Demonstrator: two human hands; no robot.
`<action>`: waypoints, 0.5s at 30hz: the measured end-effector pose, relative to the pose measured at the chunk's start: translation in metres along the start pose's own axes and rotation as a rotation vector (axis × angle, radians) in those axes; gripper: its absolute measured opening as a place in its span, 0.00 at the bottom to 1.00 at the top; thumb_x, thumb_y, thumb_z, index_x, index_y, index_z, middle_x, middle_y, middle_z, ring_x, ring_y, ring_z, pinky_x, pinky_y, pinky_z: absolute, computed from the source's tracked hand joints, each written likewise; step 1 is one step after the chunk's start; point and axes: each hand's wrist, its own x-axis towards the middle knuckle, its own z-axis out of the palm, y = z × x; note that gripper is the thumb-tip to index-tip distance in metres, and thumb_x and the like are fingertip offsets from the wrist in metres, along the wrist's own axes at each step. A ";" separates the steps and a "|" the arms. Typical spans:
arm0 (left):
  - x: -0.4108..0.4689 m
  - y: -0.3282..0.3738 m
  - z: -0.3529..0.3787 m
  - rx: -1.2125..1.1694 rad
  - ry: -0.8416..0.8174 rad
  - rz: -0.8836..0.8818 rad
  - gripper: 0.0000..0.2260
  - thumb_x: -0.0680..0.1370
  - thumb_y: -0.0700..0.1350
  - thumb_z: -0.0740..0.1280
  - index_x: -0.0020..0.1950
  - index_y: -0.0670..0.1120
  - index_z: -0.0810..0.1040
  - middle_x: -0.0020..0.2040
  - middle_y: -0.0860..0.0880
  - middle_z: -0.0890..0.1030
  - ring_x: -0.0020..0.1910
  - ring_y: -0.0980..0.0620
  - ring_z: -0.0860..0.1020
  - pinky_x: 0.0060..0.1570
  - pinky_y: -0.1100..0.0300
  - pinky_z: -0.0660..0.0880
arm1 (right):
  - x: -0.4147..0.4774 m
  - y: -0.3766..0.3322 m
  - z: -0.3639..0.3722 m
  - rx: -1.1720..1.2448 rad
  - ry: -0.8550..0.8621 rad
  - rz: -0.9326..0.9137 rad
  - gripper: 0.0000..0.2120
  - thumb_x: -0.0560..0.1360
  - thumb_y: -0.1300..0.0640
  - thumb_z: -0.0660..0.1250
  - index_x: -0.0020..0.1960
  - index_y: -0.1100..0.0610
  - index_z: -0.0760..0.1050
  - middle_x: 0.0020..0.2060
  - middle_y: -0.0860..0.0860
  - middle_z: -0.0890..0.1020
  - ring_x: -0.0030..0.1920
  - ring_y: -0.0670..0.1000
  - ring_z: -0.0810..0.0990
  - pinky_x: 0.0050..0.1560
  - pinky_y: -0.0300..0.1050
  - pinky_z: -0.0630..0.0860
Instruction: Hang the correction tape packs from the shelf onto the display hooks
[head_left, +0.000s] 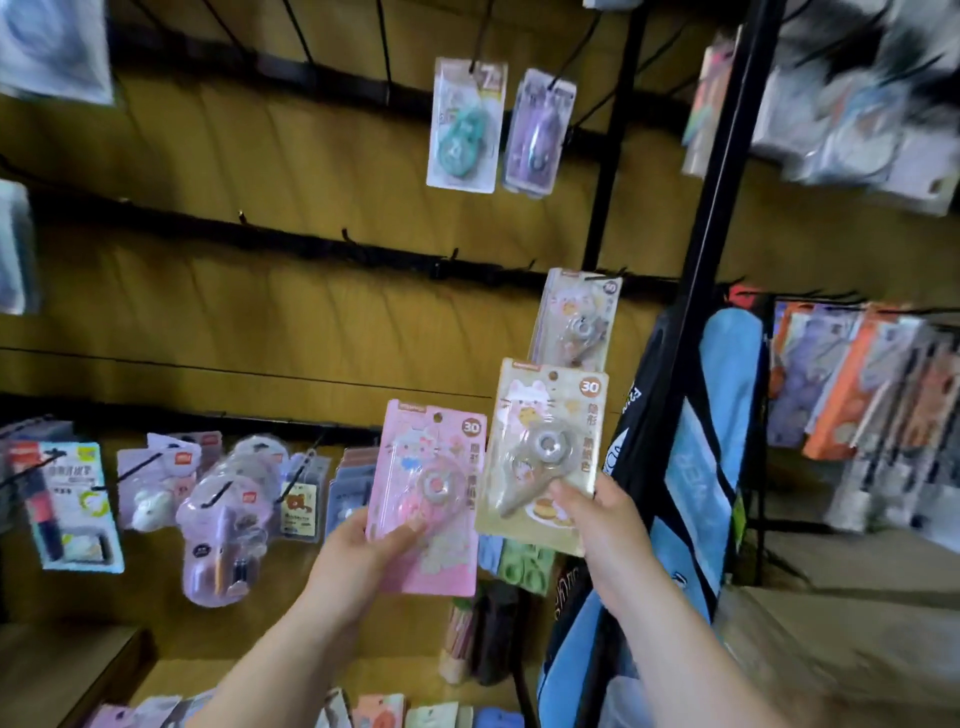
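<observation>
A: Status? Which step?

B: Hanging step, I'd say. Neither pack is on a hook yet. Left hand (358, 540) grip: thumb across the front of the pink pack (426, 493), fingers behind, at a low corner. Right hand (597, 519) grip: pinching the beige pack (540, 452) near its bottom edge. Both packs are upright, side by side, raised in front of the display board.

A: Target?

B: My guess is the middle rail (260, 236). A matching pack (574, 325) hangs there, just above the beige one (same cat print, as far as the blur lets me tell). Bare hooks (347, 238) run to its left.

A: What does the next move need?

B: Line up the punch hole at the card top with a hook tip, then slide it on. Each grip sits low on its card, so the top may wobble. One pack at a time is probably easier.

A: Containers?

B: No bins. Each blister holds one tape dispenser. The shelf (78, 670) below carries more packs lying flat, count unclear. On the top rail, a teal pack (462, 124) and a purple pack (537, 130) hang side by side.
</observation>
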 end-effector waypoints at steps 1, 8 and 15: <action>0.002 0.007 0.004 0.019 -0.006 0.018 0.07 0.73 0.41 0.69 0.50 0.45 0.77 0.48 0.40 0.83 0.48 0.40 0.82 0.55 0.43 0.76 | 0.005 -0.008 -0.006 -0.015 0.019 -0.014 0.05 0.77 0.63 0.61 0.47 0.54 0.73 0.39 0.47 0.78 0.41 0.46 0.76 0.39 0.35 0.70; 0.028 0.037 0.025 0.071 -0.048 0.097 0.04 0.75 0.41 0.66 0.44 0.50 0.74 0.41 0.48 0.82 0.38 0.49 0.81 0.26 0.66 0.75 | 0.050 -0.066 -0.036 -0.043 0.163 -0.159 0.07 0.77 0.62 0.61 0.51 0.52 0.73 0.42 0.45 0.77 0.43 0.45 0.75 0.44 0.39 0.70; 0.058 0.053 0.030 0.082 -0.084 0.137 0.05 0.74 0.40 0.67 0.48 0.47 0.77 0.44 0.48 0.84 0.35 0.53 0.83 0.27 0.67 0.77 | 0.083 -0.093 -0.051 -0.107 0.184 -0.234 0.08 0.77 0.60 0.60 0.45 0.48 0.73 0.39 0.44 0.77 0.41 0.44 0.75 0.47 0.42 0.71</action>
